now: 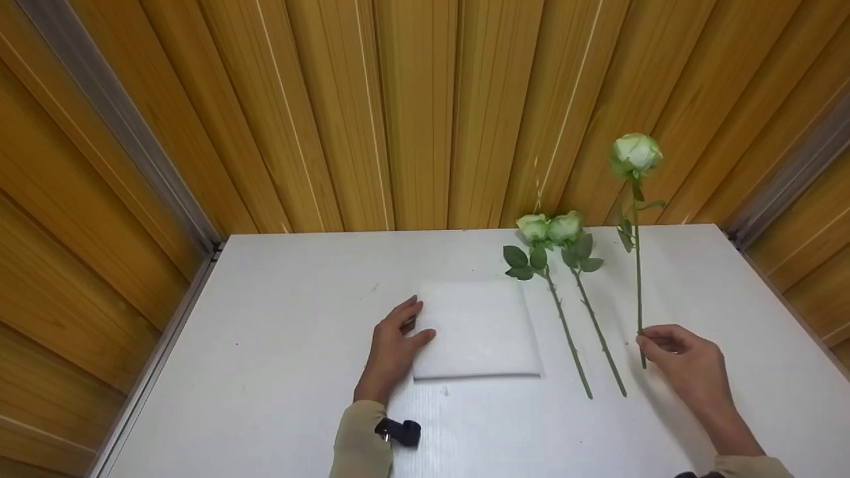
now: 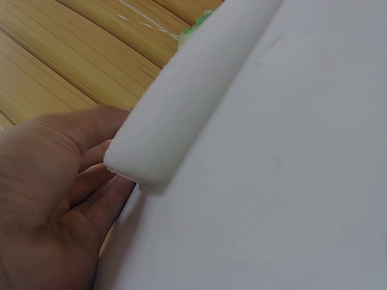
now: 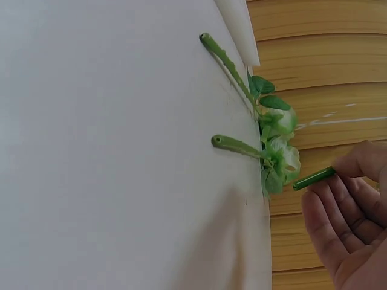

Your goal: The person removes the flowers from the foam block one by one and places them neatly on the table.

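Note:
My right hand [image 1: 694, 365] pinches the lower stem of a white-green rose [image 1: 637, 154] between thumb and fingers, holding it upright with the bloom high. In the right wrist view, the cut stem end [image 3: 313, 179] pokes out below the fingertips. A flat white foam-like pad [image 1: 475, 332] lies on the table. At its left edge is my left hand [image 1: 392, 348], thumb over the top and fingers loosely bent along the side. The left wrist view shows the pad's rounded edge [image 2: 175, 103] hiding part of the thumb.
Two more white-green roses, a left one [image 1: 532, 228] and a right one [image 1: 566, 228], lie side by side right of the pad, stems toward me. The white table [image 1: 285, 358] ends against a wood-panelled wall [image 1: 412, 119], with panelled sides left and right.

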A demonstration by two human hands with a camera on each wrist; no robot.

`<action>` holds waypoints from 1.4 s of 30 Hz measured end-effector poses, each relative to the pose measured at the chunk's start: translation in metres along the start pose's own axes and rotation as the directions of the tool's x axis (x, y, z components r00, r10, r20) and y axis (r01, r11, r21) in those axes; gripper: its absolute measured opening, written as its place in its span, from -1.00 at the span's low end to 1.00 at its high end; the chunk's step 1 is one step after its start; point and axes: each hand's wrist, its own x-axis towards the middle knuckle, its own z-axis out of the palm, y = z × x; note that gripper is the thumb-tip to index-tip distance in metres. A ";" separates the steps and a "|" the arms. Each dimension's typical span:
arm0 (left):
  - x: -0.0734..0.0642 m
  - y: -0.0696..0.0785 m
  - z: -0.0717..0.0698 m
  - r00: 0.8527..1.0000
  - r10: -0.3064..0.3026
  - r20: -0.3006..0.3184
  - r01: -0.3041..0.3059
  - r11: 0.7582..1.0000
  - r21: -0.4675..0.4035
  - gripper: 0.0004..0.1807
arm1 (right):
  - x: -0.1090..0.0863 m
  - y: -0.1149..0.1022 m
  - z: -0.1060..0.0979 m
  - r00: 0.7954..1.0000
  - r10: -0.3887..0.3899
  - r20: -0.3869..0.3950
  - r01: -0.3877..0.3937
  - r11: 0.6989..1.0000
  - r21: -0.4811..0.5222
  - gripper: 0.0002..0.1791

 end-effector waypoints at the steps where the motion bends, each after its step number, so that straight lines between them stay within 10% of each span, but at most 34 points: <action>1: 0.000 0.000 0.000 1.000 0.001 -0.001 -0.001 1.000 0.000 -0.35 | 0.000 0.002 -0.002 1.000 0.010 0.005 -0.010 1.000 -0.009 -0.68; 42: 0.000 0.002 -0.001 1.000 -0.024 0.008 0.024 1.000 -0.008 -0.32 | 0.012 0.032 -0.015 0.943 0.223 0.249 -0.199 0.973 -0.118 -0.62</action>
